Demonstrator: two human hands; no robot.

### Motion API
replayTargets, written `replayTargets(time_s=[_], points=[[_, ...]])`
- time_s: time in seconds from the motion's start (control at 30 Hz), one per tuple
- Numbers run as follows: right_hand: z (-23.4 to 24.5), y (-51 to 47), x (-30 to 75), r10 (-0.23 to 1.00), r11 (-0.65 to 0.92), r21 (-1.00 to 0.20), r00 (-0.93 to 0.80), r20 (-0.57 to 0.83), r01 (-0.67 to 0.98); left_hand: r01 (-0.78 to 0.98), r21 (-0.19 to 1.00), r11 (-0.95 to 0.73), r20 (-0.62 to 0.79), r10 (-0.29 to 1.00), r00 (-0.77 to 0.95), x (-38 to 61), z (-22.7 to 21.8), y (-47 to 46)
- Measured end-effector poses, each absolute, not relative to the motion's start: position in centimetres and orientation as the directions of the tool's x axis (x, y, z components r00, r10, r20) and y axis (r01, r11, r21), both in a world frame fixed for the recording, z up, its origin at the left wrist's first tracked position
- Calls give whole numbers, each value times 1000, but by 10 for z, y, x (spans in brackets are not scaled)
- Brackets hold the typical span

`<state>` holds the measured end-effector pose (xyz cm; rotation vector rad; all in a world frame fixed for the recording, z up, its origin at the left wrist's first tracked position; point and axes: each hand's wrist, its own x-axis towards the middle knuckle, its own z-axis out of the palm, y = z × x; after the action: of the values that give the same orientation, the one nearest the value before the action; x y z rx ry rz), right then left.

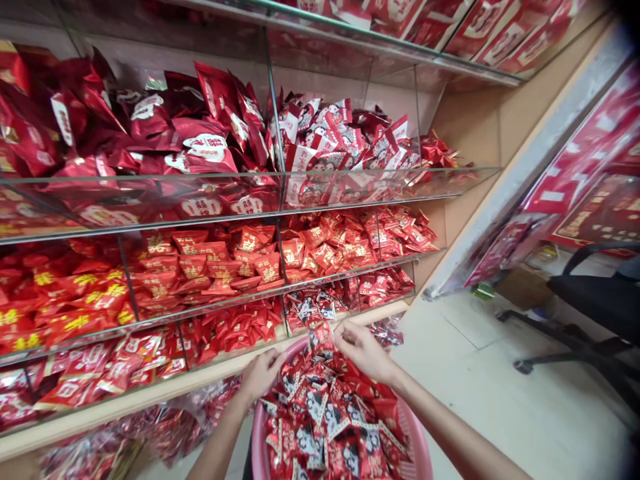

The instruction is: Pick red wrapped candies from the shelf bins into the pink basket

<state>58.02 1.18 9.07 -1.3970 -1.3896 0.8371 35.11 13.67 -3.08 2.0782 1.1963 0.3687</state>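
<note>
A pink basket (259,433) heaped with small red snack packets (330,420) sits low in front of me. My left hand (261,373) grips the basket's far-left rim, fingers curled over it. My right hand (357,347) is at the top of the heap, fingers pinched on a few of the red packets (320,337), close to the lowest clear bin of matching packets (313,308).
Tiered clear acrylic bins (280,200) full of red packets fill the wall ahead, on a wooden ledge (150,393). Bagged stock (165,427) lies under the ledge. A black office chair (590,307) stands on the tiled floor at right, by red boxes (595,207).
</note>
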Motion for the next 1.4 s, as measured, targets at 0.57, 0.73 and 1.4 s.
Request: replayTargets(time_s=[0.57,0.73,1.4], points=[[35,-43,495,954,-11,-842,-248,-171,539,654,677,-338,-84,847,525,351,-30,136],[20,-48,489,954,-20,-736,-207,-217,676,658,671,-342,-85,846,526,351,-30,137],[62,47,586,945,-113,-591,269,184,799,648,681,-341,-90,839,536,351,-34,136]])
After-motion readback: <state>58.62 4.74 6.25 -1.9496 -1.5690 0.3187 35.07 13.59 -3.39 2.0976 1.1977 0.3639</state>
